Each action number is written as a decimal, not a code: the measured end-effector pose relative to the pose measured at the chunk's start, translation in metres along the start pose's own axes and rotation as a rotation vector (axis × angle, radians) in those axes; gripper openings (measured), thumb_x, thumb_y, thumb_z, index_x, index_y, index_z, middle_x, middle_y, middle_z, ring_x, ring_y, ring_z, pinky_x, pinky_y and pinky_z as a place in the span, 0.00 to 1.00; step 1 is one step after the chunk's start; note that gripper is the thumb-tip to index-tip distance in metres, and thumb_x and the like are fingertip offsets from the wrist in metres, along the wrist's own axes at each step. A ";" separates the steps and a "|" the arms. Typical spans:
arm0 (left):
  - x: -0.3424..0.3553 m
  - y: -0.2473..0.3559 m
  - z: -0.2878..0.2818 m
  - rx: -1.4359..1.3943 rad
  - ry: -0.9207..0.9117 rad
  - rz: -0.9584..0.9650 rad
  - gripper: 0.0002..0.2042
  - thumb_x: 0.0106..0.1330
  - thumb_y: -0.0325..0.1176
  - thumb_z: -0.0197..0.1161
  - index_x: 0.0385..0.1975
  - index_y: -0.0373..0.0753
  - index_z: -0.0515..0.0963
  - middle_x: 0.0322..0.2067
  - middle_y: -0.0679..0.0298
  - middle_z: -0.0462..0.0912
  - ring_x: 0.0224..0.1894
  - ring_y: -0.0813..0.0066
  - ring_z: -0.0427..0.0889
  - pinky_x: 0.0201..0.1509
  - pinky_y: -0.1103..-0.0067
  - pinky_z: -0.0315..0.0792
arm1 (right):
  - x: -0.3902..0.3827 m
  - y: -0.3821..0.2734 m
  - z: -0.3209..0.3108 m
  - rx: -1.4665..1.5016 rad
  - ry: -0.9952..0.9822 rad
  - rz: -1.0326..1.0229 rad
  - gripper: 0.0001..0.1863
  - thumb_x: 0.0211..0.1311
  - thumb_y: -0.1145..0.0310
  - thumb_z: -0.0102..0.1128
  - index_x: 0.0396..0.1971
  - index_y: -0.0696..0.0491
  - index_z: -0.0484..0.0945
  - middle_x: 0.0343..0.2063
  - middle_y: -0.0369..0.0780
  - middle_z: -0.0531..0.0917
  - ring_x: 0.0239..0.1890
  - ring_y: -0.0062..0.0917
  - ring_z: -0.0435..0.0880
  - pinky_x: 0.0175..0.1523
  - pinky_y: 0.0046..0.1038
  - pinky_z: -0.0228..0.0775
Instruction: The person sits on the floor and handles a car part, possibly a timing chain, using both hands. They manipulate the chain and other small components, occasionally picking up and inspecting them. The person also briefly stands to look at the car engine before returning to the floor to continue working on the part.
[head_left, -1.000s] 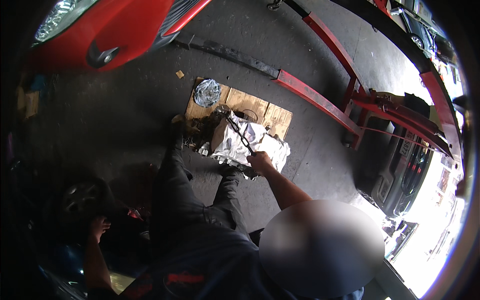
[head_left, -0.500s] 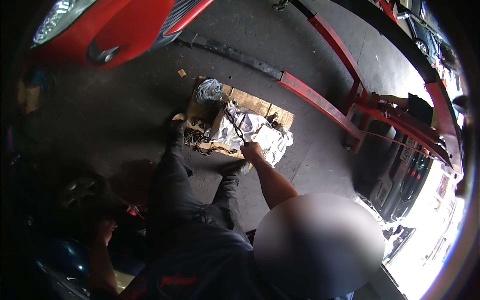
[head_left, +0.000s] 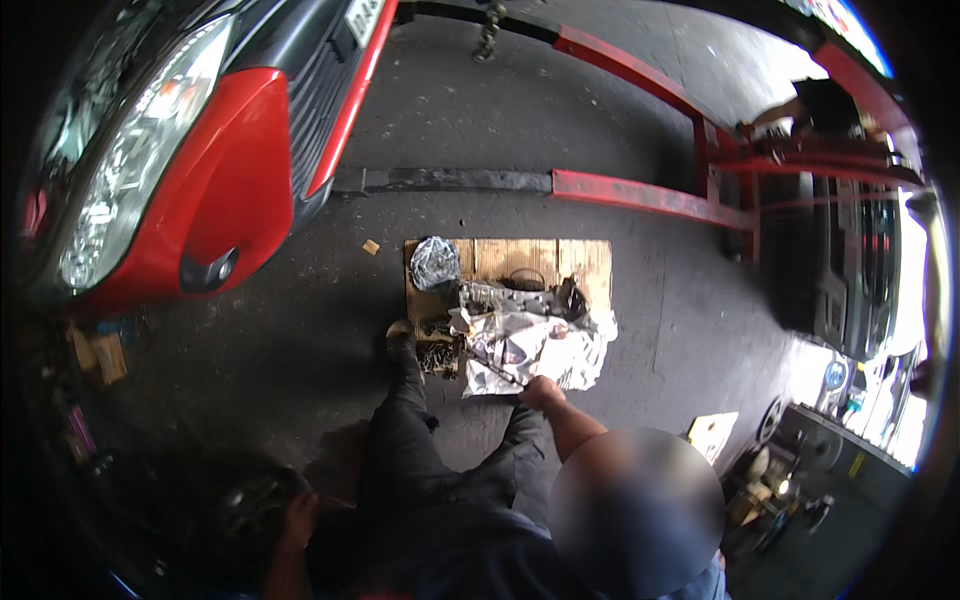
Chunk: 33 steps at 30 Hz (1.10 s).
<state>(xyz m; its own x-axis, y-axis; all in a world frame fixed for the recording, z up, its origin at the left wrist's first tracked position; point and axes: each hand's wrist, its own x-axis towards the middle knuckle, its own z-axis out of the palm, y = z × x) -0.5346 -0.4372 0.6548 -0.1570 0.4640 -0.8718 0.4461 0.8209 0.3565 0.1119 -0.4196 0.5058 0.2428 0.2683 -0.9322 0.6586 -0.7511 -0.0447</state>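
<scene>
A metal housing (head_left: 510, 297), partly covered by crumpled pale paper (head_left: 540, 350), lies on a flattened cardboard sheet (head_left: 490, 258). A bundled plastic bag (head_left: 433, 262) sits at its back left corner. A pile of dark chain (head_left: 437, 356) lies left of the paper, beside my shoe. My right hand (head_left: 542, 393) is closed on a length of chain (head_left: 500, 372) running over the paper's front. My left hand (head_left: 302, 512) is low at the left, near a dark wheel (head_left: 250, 498); its fingers are too dim to make out.
A red car front (head_left: 230, 180) fills the upper left. A red-and-black lift arm (head_left: 650, 195) crosses behind the cardboard. Another person (head_left: 820, 110) is at the lift's upper right. A dark vehicle (head_left: 835, 270) stands at right, with cluttered tools (head_left: 770, 490) below it.
The view has swung, so the cardboard now sits square and lower. My right hand still grips the chain, which lies flatter across the paper's front. More of the housing's back shows.
</scene>
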 end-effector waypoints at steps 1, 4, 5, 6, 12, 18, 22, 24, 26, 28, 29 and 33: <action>0.001 0.016 -0.002 0.045 -0.034 0.021 0.18 0.71 0.42 0.59 0.51 0.34 0.77 0.43 0.60 0.84 0.45 0.68 0.82 0.52 0.73 0.74 | 0.001 0.006 0.007 0.064 0.031 0.053 0.24 0.53 0.56 0.61 0.48 0.53 0.83 0.49 0.48 0.84 0.56 0.37 0.81 0.60 0.35 0.73; 0.033 0.070 -0.021 0.280 -0.064 0.179 0.17 0.71 0.40 0.60 0.49 0.33 0.77 0.40 0.62 0.83 0.42 0.73 0.81 0.49 0.75 0.75 | 0.029 0.021 0.023 0.081 0.079 0.011 0.22 0.53 0.55 0.63 0.45 0.51 0.84 0.45 0.45 0.86 0.50 0.38 0.84 0.57 0.36 0.76; 0.047 0.080 -0.026 0.277 -0.025 0.070 0.19 0.70 0.42 0.60 0.50 0.31 0.76 0.40 0.60 0.84 0.43 0.72 0.80 0.50 0.76 0.73 | 0.041 0.025 0.028 0.111 0.096 -0.018 0.21 0.53 0.56 0.63 0.45 0.50 0.84 0.44 0.43 0.87 0.49 0.37 0.85 0.56 0.35 0.76; 0.057 0.099 -0.031 0.263 0.007 -0.002 0.21 0.70 0.43 0.60 0.51 0.30 0.75 0.40 0.59 0.84 0.44 0.71 0.80 0.51 0.77 0.72 | 0.051 0.026 0.034 0.032 -0.003 0.025 0.22 0.51 0.54 0.66 0.45 0.48 0.84 0.44 0.42 0.86 0.49 0.34 0.85 0.53 0.34 0.77; 0.127 0.187 -0.036 0.441 -0.195 0.061 0.16 0.72 0.41 0.60 0.44 0.32 0.77 0.33 0.59 0.84 0.32 0.72 0.80 0.38 0.75 0.75 | 0.049 -0.004 0.036 0.253 0.249 0.090 0.22 0.61 0.59 0.55 0.55 0.50 0.79 0.56 0.45 0.80 0.60 0.38 0.78 0.64 0.38 0.70; 0.141 0.238 0.023 0.487 -0.238 0.186 0.12 0.71 0.41 0.60 0.36 0.37 0.79 0.31 0.65 0.83 0.31 0.78 0.80 0.36 0.80 0.75 | 0.021 -0.025 0.023 0.285 0.401 0.074 0.21 0.63 0.62 0.50 0.52 0.54 0.80 0.57 0.46 0.79 0.59 0.37 0.79 0.65 0.41 0.65; 0.088 0.256 0.083 0.717 -0.292 0.437 0.18 0.69 0.46 0.62 0.49 0.38 0.80 0.43 0.62 0.83 0.47 0.74 0.79 0.55 0.78 0.72 | 0.040 -0.011 0.036 0.231 0.357 0.017 0.22 0.63 0.61 0.51 0.53 0.52 0.79 0.59 0.46 0.78 0.63 0.38 0.74 0.66 0.41 0.64; 0.065 0.272 0.106 0.848 -0.215 0.572 0.17 0.68 0.41 0.63 0.47 0.33 0.78 0.40 0.56 0.85 0.42 0.67 0.83 0.50 0.70 0.76 | 0.048 -0.007 0.039 0.399 0.411 0.041 0.21 0.62 0.62 0.51 0.54 0.51 0.79 0.56 0.45 0.80 0.61 0.37 0.77 0.64 0.42 0.66; 0.061 0.294 0.125 0.870 -0.207 0.609 0.18 0.70 0.41 0.62 0.50 0.33 0.77 0.45 0.56 0.84 0.50 0.67 0.82 0.56 0.72 0.74 | 0.051 -0.007 0.038 0.291 0.309 0.003 0.20 0.62 0.60 0.53 0.50 0.51 0.79 0.54 0.43 0.81 0.57 0.37 0.79 0.61 0.40 0.68; 0.081 0.319 0.149 0.897 -0.079 0.632 0.14 0.66 0.39 0.64 0.42 0.33 0.80 0.40 0.53 0.83 0.43 0.62 0.82 0.50 0.71 0.75 | 0.051 -0.010 0.033 0.337 0.399 -0.016 0.19 0.60 0.57 0.57 0.47 0.51 0.81 0.51 0.45 0.81 0.56 0.39 0.79 0.61 0.41 0.68; 0.098 0.333 0.161 0.930 -0.051 0.651 0.13 0.65 0.38 0.64 0.42 0.36 0.81 0.40 0.53 0.82 0.44 0.60 0.82 0.51 0.70 0.75 | 0.052 -0.011 0.030 0.336 0.464 -0.030 0.18 0.60 0.57 0.59 0.46 0.51 0.81 0.49 0.46 0.81 0.56 0.40 0.79 0.60 0.42 0.68; 0.225 0.371 0.225 1.109 -0.123 0.691 0.12 0.66 0.41 0.63 0.38 0.38 0.82 0.42 0.52 0.81 0.49 0.52 0.79 0.55 0.65 0.73 | 0.065 -0.018 0.020 0.545 0.579 -0.068 0.15 0.56 0.62 0.63 0.41 0.53 0.79 0.44 0.47 0.81 0.52 0.43 0.78 0.58 0.43 0.69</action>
<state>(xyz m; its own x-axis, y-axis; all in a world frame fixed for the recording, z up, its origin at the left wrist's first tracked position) -0.2066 -0.1034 0.5154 0.4488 0.5944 -0.6673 0.8936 -0.3080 0.3266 0.1016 -0.4007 0.4386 0.6441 0.4828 -0.5933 0.2810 -0.8707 -0.4035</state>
